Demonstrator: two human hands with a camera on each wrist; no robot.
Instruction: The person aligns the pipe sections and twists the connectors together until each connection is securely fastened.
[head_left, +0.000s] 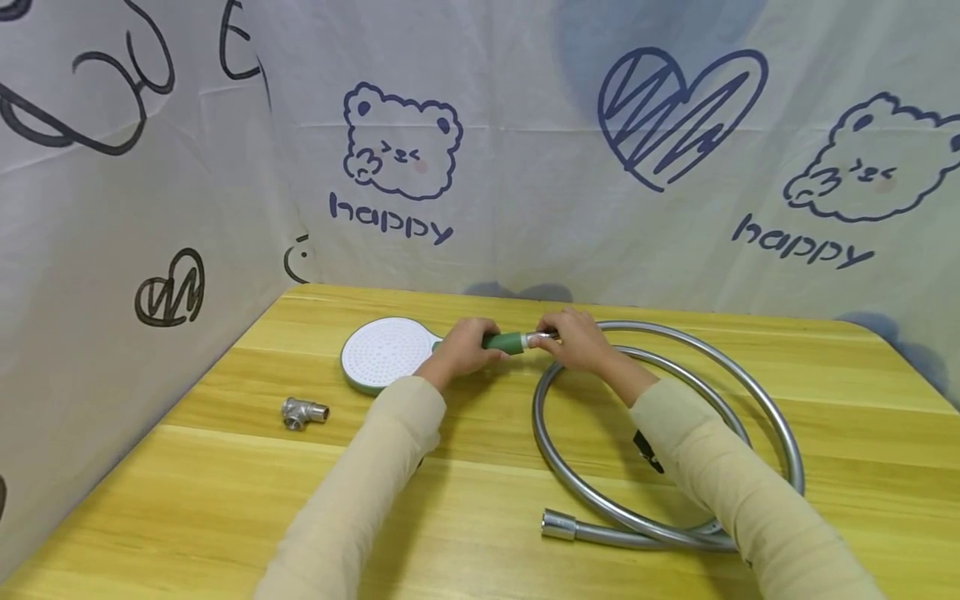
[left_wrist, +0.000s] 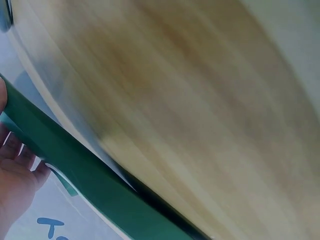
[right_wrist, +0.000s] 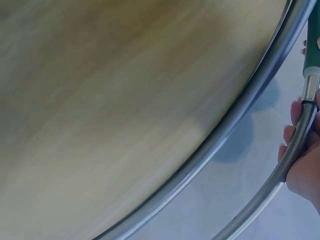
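My left hand [head_left: 467,345] grips the green handle of a shower head [head_left: 388,352], whose white, dotted spray face is turned up at the left. In the left wrist view the handle [left_wrist: 65,150] runs diagonally past the fingers. My right hand [head_left: 576,340] holds the metal end of a grey shower hose [head_left: 780,425] right at the handle's tip. The right wrist view shows the hose's silver connector [right_wrist: 310,89] in line with the green handle, fingers curled around the hose just below it. The rest of the hose lies looped on the table.
A small metal tee fitting [head_left: 302,412] lies on the wooden table [head_left: 225,500] left of the arms. The hose's other end, a silver nut [head_left: 558,525], rests near the front. White cloth [head_left: 510,208] with drawings hangs behind and at the left.
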